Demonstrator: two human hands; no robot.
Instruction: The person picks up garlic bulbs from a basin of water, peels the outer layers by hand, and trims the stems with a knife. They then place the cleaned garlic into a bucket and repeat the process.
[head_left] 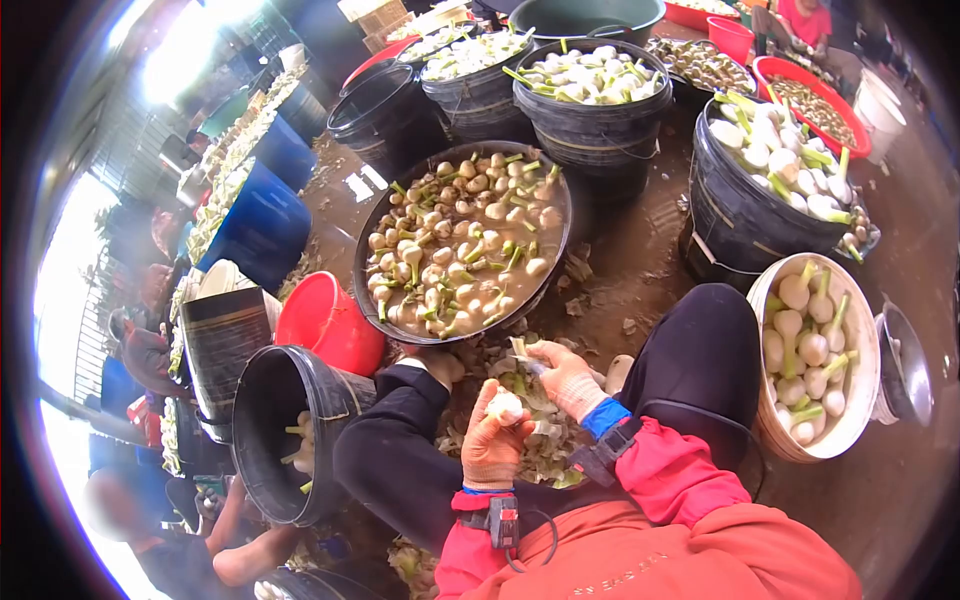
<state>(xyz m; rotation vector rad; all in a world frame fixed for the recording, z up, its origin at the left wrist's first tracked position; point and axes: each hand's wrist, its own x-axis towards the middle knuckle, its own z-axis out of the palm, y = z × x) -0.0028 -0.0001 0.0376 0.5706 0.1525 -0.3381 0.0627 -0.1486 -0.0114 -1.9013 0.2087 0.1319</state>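
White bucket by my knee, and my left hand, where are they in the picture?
White bucket (867, 370): head view, inner wall near the rim.
Left hand (491, 447): head view, middle of the hand.

Left hand (497, 440) at 6 o'clock, palm turned upward, fingers and thumb curled closed, tips toward 12. Right hand (568, 380) between 4 and 5 o'clock, slightly higher, fingers bent in grip, pointing toward 10. Hands near each other, apart. Left forearm (472, 562) rises from 6; right forearm (665, 470) slants in from 4.
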